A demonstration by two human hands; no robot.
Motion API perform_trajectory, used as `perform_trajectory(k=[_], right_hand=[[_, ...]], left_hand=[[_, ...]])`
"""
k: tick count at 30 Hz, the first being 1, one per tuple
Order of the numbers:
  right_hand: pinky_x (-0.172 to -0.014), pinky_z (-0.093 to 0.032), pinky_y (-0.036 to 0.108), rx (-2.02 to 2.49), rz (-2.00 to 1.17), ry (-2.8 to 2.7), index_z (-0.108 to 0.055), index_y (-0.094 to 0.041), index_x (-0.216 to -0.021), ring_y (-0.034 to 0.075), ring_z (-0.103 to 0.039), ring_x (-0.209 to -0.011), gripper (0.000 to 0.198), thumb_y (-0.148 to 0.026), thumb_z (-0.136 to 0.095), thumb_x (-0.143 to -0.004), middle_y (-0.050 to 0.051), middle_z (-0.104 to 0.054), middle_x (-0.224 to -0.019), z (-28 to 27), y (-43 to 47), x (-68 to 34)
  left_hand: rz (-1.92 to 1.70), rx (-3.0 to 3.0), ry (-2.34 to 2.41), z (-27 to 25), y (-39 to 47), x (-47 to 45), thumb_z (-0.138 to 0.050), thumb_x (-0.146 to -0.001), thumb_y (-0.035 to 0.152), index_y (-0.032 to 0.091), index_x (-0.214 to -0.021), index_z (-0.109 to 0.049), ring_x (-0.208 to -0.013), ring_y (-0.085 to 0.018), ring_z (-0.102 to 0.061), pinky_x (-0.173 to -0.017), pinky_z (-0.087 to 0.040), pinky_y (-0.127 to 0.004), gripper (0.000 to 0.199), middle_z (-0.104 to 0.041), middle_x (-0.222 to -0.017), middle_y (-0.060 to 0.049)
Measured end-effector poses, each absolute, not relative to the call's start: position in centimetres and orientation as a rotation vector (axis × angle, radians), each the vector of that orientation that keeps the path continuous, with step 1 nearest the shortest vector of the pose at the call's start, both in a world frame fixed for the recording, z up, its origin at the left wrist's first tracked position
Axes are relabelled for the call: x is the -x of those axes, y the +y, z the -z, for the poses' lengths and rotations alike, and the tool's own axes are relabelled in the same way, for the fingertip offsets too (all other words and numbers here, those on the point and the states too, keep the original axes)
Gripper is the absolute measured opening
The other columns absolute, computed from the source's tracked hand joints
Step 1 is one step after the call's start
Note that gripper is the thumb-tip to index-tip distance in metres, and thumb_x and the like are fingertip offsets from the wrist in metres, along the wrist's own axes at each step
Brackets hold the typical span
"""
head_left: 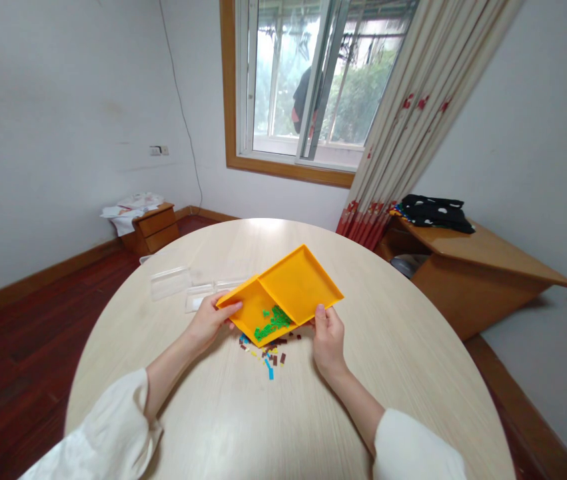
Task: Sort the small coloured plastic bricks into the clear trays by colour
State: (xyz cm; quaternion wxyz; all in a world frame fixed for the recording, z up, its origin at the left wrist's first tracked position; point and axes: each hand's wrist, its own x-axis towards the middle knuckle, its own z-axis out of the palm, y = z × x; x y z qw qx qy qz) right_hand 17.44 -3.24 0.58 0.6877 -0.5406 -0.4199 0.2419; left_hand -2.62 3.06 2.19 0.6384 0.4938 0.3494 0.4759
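Between both hands a yellow two-compartment tray [304, 283] is held tilted above the table. My left hand [212, 319] grips its left end, thumb over the rim. On the right side, my right hand [329, 337] pinches the lower edge with the thumb on top. Small green bricks [274, 322] are heaped in the lower corner of the left compartment; the right compartment holds nothing. Loose brown, blue and yellow bricks [270, 369] lie on the table just below the tray, some partly hidden by it.
Clear plastic boxes [170, 283] stand on the round wooden table [388, 400], behind my left hand. A small drawer cabinet [157, 227] with papers is at the far left. At the right, dark folded cloth [436, 212] lies on a wooden desk [488, 257].
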Motion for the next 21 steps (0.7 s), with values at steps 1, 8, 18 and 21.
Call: perform_trajectory(k=[1, 8, 18, 21], right_hand=[[-0.057, -0.045, 0.028, 1.22, -0.53, -0.94, -0.05, -0.018, -0.071, 0.016, -0.053, -0.063, 0.047, -0.065, -0.046, -0.076, 0.001, -0.057, -0.065, -0.45, -3.19, -17.55], [-0.058, -0.046, 0.028, 1.176, -0.603, -0.903, -0.049, -0.019, -0.073, 0.016, -0.053, -0.065, 0.046, -0.064, -0.046, -0.077, 0.001, -0.057, -0.068, 0.19, -3.0, -17.85], [-0.05, -0.049, 0.028, 1.07, -0.649, -0.928, -0.049, -0.019, -0.084, 0.015, -0.057, -0.056, 0.043, -0.061, -0.044, -0.08, 0.001, -0.058, -0.067, -0.14, -3.19, -17.68], [-0.05, -0.05, 0.029, 1.05, -0.637, -0.95, -0.05, -0.019, -0.085, 0.016, -0.058, -0.054, 0.043, -0.062, -0.044, -0.081, 0.001, -0.059, -0.064, -0.05, -3.31, -17.68]], left_hand=[[-1.088, -1.138, 0.791, -2.34, 2.97, 2.6, -0.079, -0.053, 0.032, 0.01, -0.075, -0.066, -0.049, -0.007, -0.046, -0.038, -0.031, -0.016, 0.034, -0.057, -0.06, 0.001], [-1.053, -1.11, 0.739, -2.38, 2.68, 2.73, -0.08, -0.052, 0.028, 0.01, -0.072, -0.065, -0.05, -0.008, -0.048, -0.041, -0.034, -0.017, 0.031, -0.057, -0.06, 0.0], [-1.067, -1.114, 0.591, -1.7, 3.17, 2.94, -0.081, -0.049, 0.02, 0.013, -0.065, -0.067, -0.068, -0.014, -0.055, -0.065, -0.042, -0.023, 0.023, -0.064, -0.071, -0.003], [-1.056, -1.132, 0.562, -1.62, 3.18, 2.97, -0.081, -0.049, 0.018, 0.013, -0.064, -0.067, -0.07, -0.014, -0.055, -0.067, -0.042, -0.024, 0.021, -0.064, -0.075, -0.004]])
